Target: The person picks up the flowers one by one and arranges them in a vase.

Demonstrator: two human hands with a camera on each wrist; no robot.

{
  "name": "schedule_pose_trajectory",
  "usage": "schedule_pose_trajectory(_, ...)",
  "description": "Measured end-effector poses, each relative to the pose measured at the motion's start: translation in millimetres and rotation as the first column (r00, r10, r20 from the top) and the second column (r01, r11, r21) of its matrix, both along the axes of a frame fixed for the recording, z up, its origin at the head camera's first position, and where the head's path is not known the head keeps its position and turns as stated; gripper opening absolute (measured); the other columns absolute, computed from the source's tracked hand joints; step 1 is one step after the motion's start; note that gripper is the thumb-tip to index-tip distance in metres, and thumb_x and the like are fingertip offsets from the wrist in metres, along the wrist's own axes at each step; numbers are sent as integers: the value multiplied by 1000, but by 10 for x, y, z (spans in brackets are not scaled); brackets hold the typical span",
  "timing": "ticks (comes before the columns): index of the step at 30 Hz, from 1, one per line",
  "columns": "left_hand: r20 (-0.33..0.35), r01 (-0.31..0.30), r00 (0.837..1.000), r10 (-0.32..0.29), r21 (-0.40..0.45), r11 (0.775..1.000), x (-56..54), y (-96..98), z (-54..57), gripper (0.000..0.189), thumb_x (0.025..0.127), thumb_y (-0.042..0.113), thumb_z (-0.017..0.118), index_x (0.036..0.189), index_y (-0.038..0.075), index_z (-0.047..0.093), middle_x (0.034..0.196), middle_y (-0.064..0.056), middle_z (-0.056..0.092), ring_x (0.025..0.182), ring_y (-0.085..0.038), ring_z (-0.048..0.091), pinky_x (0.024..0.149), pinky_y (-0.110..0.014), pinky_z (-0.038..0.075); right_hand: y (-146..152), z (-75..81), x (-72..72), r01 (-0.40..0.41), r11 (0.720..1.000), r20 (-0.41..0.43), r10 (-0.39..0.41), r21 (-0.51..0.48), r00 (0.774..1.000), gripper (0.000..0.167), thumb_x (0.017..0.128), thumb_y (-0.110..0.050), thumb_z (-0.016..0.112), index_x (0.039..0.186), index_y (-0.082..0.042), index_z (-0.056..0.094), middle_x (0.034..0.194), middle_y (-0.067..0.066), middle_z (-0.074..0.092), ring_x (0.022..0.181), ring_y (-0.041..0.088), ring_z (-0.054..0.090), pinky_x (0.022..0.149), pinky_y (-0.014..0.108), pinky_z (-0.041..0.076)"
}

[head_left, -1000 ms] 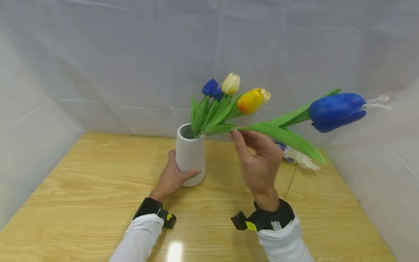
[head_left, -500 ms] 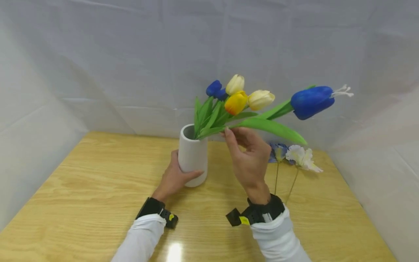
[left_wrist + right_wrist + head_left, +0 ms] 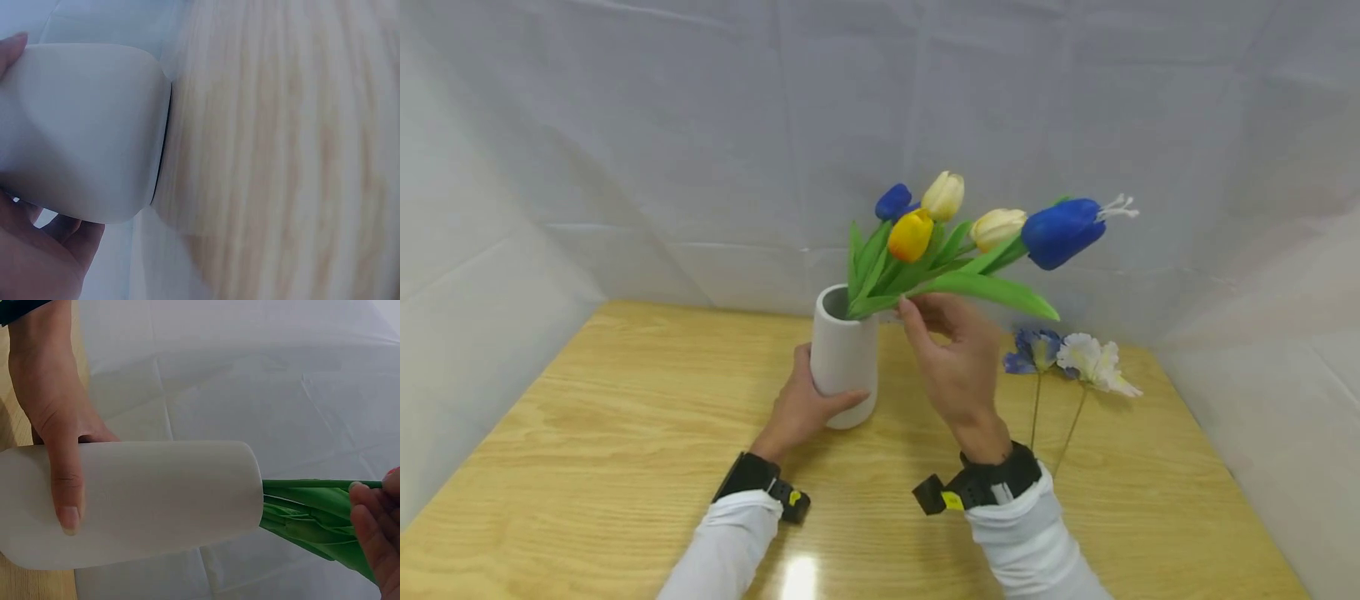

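A white vase [image 3: 844, 358] stands upright on the table, and my left hand [image 3: 801, 408] grips its lower part, thumb across the front. My right hand [image 3: 958, 358] pinches the green stem [image 3: 319, 484] of a large blue tulip [image 3: 1063, 233] with white stamens. In the right wrist view that stem runs into the vase mouth; its lower end is hidden inside. Also in the vase are a yellow tulip [image 3: 911, 236], a cream tulip [image 3: 943, 197], another cream tulip [image 3: 997, 228] leaning right, and smaller blue blooms [image 3: 893, 202] behind.
To the right of my right hand, a blue-violet flower [image 3: 1034, 350] and a white flower [image 3: 1093, 362] with thin stems lie on the wooden table [image 3: 625, 400]. White sheeting [image 3: 700, 167] hangs behind the table and at both sides.
My right hand has moved left and the blue tulip has come closer to the vase with it. The yellow tulip has swung left, uncovering the second cream one. My left hand keeps its grip.
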State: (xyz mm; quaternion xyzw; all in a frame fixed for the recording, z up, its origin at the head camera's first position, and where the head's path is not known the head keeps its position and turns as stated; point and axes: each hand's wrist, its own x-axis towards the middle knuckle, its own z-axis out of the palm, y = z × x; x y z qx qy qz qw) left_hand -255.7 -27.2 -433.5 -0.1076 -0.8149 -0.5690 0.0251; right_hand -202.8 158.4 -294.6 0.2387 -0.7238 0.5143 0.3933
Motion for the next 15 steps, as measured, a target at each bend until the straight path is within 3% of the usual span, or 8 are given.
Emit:
schedule_pose_trajectory(7, 8, -5, 1000, 5, -4, 1000, 5, -5, 5, 97, 70, 45, 84, 140, 16, 22, 126, -12, 48, 111, -30, 52, 93, -49, 44, -35, 33, -21, 77, 983, 95, -93, 165, 991, 14, 92, -18, 65, 93, -6, 71, 87, 1, 70, 73, 10, 63, 68, 26, 52)
schedule_pose_trajectory(15, -5, -15, 1000, 15, -16, 1000, 24, -3, 26, 98, 70, 43, 84, 140, 15, 23, 126, -14, 49, 110, -31, 52, 92, -49, 44, -97, 46, -47, 169, 933, 93, -208, 318, 974, 11, 90, -21, 66, 90, -12, 72, 77, -3, 65, 65, 8, 57, 58, 26, 48)
